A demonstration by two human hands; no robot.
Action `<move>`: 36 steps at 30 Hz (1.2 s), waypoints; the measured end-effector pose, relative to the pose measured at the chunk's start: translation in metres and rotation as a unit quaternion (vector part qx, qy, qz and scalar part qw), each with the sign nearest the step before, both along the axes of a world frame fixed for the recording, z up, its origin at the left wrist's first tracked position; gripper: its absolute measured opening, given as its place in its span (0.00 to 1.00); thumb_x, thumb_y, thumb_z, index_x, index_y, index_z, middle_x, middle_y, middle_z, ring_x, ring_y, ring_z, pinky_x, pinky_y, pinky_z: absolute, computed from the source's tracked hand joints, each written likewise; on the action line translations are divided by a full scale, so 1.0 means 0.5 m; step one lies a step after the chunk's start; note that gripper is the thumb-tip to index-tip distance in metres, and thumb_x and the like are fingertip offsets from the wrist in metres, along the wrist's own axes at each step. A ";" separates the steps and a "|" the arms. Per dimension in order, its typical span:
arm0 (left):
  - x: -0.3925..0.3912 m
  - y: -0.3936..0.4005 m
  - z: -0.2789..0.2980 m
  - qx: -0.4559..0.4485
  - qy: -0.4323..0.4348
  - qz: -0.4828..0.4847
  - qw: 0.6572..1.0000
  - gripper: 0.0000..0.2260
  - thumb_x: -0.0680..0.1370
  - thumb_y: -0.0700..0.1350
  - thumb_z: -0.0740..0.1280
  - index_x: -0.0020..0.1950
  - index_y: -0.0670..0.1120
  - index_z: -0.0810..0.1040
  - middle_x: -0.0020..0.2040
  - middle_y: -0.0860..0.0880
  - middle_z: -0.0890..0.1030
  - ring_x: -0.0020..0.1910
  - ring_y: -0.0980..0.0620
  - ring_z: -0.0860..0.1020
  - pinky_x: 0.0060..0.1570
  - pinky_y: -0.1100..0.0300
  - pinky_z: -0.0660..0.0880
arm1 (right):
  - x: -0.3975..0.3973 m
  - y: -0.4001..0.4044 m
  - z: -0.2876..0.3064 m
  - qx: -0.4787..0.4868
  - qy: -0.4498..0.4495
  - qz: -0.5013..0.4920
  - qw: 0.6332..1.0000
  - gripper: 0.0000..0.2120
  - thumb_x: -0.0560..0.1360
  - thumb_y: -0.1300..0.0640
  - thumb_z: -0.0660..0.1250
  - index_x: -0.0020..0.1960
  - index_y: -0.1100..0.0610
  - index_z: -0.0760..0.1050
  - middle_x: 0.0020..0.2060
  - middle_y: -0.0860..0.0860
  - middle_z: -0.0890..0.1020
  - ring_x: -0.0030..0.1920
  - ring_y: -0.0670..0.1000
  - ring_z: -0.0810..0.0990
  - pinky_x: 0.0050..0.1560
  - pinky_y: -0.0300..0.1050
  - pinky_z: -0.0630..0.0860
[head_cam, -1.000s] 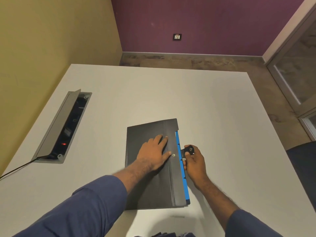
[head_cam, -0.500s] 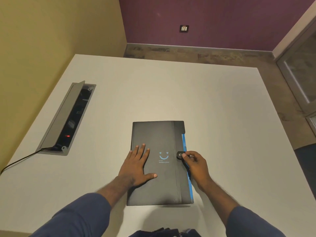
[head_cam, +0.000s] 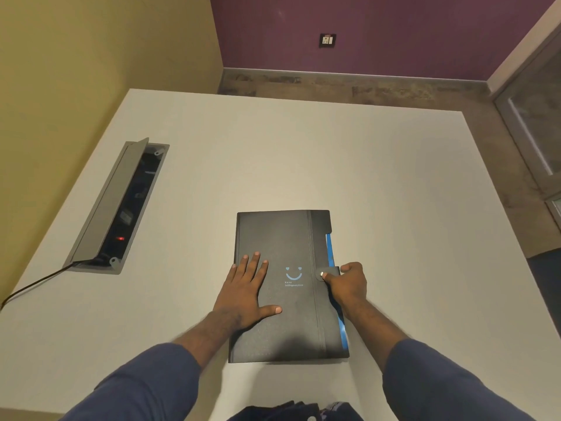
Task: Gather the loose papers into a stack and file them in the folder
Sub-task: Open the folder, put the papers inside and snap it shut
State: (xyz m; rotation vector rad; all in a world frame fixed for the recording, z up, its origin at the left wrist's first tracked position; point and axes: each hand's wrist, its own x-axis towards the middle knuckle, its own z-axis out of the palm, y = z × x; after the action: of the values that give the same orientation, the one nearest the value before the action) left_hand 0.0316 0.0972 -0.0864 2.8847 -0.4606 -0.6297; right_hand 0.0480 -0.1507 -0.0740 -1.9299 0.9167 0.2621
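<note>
At lower center, the left hand (head_cam: 247,291) lies flat and wide on the folder (head_cam: 285,323) while the right hand (head_cam: 346,282) pinches its clasp (head_cam: 326,273), which may pop loose if pressed off-center.

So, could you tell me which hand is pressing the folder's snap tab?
The right hand: its thumb presses the tab at the folder's right edge, while the left hand lies flat on the cover.
</note>
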 end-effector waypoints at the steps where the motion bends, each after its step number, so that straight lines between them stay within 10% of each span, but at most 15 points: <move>1: -0.001 -0.002 0.002 -0.007 -0.004 0.006 1.000 0.50 0.68 0.79 0.51 0.78 0.53 0.33 0.79 0.50 0.32 0.79 0.45 0.35 0.76 0.49 0.37 | 0.001 0.002 -0.001 0.001 0.004 -0.001 1.000 0.21 0.67 0.56 0.78 0.48 0.55 0.66 0.37 0.46 0.72 0.35 0.44 0.71 0.31 0.37 0.65; 11: -0.028 -0.025 0.040 -0.030 -0.060 0.274 0.959 0.55 0.61 0.75 0.69 0.77 0.43 0.56 0.72 0.44 0.66 0.66 0.41 0.69 0.61 0.45 0.70 | 0.006 0.009 -0.005 -0.019 0.016 0.012 1.000 0.17 0.71 0.57 0.74 0.51 0.57 0.67 0.37 0.47 0.72 0.35 0.44 0.72 0.31 0.38 0.68; 16: -0.021 -0.048 0.050 -0.012 0.016 0.379 0.925 0.57 0.61 0.71 0.74 0.78 0.41 0.53 0.71 0.42 0.66 0.67 0.41 0.69 0.59 0.43 0.72 | 0.005 0.011 -0.003 -0.026 0.014 0.017 0.999 0.16 0.71 0.56 0.74 0.52 0.59 0.71 0.41 0.52 0.77 0.38 0.49 0.75 0.39 0.43 0.73; 29: -0.002 -0.010 0.104 -0.220 0.057 0.511 0.829 0.16 0.64 0.44 0.80 0.45 0.46 0.76 0.51 0.42 0.84 0.49 0.41 0.83 0.50 0.50 0.81 | -0.045 0.027 0.025 -0.026 -0.079 0.030 0.996 0.11 0.71 0.56 0.75 0.49 0.60 0.79 0.41 0.54 0.82 0.41 0.55 0.79 0.43 0.44 0.71; 36: -0.004 0.093 0.132 -0.304 0.008 0.505 0.808 0.25 0.67 0.37 0.79 0.62 0.39 0.76 0.56 0.41 0.83 0.51 0.43 0.82 0.57 0.50 0.79 | -0.044 0.096 0.080 0.006 -0.119 0.054 0.991 0.07 0.71 0.58 0.74 0.47 0.56 0.80 0.40 0.52 0.83 0.41 0.54 0.81 0.43 0.43 0.73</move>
State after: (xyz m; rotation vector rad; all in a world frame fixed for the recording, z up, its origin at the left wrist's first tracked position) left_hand 0.0296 0.1438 -0.0202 2.0420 0.7343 -0.2258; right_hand 0.0260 -0.1028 -0.0338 -1.9519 0.6541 0.0971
